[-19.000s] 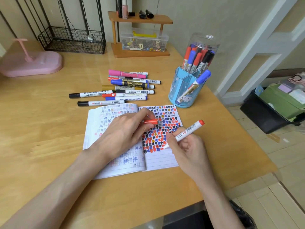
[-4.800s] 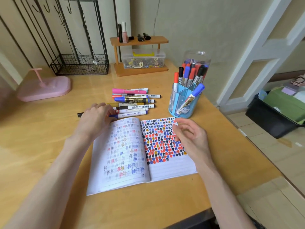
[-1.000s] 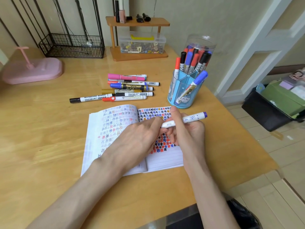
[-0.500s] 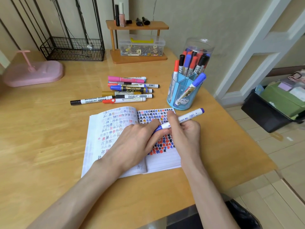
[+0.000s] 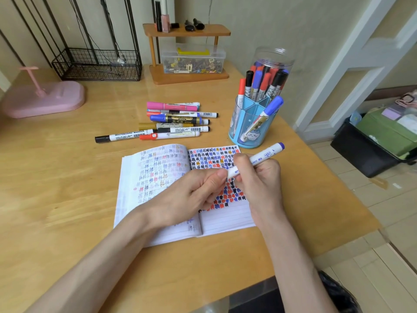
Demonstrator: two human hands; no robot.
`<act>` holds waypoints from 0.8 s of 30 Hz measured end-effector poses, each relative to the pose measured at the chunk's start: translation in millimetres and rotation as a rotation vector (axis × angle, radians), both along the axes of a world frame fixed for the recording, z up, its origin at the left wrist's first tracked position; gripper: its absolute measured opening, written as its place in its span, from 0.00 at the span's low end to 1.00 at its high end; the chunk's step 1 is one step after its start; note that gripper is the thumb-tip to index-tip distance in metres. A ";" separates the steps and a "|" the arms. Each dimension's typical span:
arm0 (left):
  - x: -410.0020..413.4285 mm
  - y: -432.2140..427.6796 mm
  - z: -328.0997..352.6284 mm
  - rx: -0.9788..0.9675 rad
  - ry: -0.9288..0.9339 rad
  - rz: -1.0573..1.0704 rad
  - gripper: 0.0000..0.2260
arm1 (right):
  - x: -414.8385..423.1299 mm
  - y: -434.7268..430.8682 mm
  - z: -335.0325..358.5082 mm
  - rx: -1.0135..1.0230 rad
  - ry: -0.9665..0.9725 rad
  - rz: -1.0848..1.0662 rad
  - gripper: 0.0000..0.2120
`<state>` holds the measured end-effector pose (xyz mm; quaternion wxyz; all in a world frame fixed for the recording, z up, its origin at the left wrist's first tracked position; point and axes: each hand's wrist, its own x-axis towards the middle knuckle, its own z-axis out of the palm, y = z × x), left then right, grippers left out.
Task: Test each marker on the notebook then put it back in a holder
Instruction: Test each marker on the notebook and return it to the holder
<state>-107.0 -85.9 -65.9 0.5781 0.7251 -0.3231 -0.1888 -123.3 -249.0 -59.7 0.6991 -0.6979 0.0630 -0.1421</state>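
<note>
Widest of all, the wooden table [image 5: 67, 177], filling most of the view. Near its middle, the open notebook [image 5: 144, 199], lying flat. On the left page, faint coloured marks; on the right page, packed rows of black, blue and red test marks about two thirds of the way down, with bare ruled lines below.

Over that right page, both hands close together. From the left, the left hand [image 5: 191, 195], knuckles up, thumb and forefinger pinching the left end of the white marker [image 5: 259, 157]. That end hidden under the fingers, so no telling whether capped or bare. Beside it, the right hand [image 5: 261, 179], curled round the barrel with the thumb on top. Purple tail end pointing far right, apparently clear of the paper.

At far right, the clear jar [image 5: 274, 57], crowded with markers. Just in front of it, the blue holder [image 5: 252, 134], with a few markers upright in the far compartments and one blue-capped marker leaning in the near one. Left of the holder and beyond the notebook, loose markers [image 5: 176, 119] lying side by side.

Judged well under way but unfinished. Probably done, going by the crowded page: those standing in jar and holder. In hand: this one, either about to be tried or just tried. Left to do: cap on, into the holder, then the loose row one by one.
</note>
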 end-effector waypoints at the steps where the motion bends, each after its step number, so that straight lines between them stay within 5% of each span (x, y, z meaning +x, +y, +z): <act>1: 0.1 -0.3 0.8 -0.028 0.051 -0.020 0.18 | 0.0 -0.3 0.2 0.012 -0.003 0.000 0.22; 6: 2.8 3.6 0.3 0.024 -0.004 0.000 0.19 | 1.8 -1.4 -2.4 0.030 0.050 0.012 0.27; 14: 67.4 56.5 -15.0 0.288 -0.540 0.693 0.07 | 6.5 -13.2 -9.5 0.119 0.122 -0.017 0.07; 19: 100.1 80.4 -44.0 0.559 -0.512 0.801 0.10 | 10.2 -11.1 -15.3 0.059 0.159 -0.019 0.03; 24: 104.4 96.5 -38.7 0.519 -0.590 0.874 0.12 | 11.6 -12.6 -19.5 0.065 0.150 -0.019 0.04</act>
